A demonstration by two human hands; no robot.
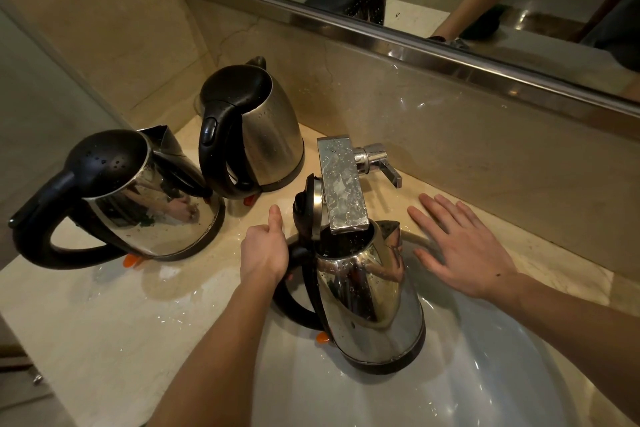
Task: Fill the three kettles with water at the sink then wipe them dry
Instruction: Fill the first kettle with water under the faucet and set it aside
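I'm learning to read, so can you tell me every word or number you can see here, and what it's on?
None can be read here.
The open kettle, the front left kettle and the back kettle show only bare steel and water drops.
The faucet is plain too.

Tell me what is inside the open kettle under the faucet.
The kettle shows only a dark interior at its mouth; no water level is visible. The faucet spout covers part of the opening, and no stream can be seen leaving it.

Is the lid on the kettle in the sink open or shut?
Open. The lid of the kettle stands flipped up beside the faucet spout, leaving the dark mouth uncovered.
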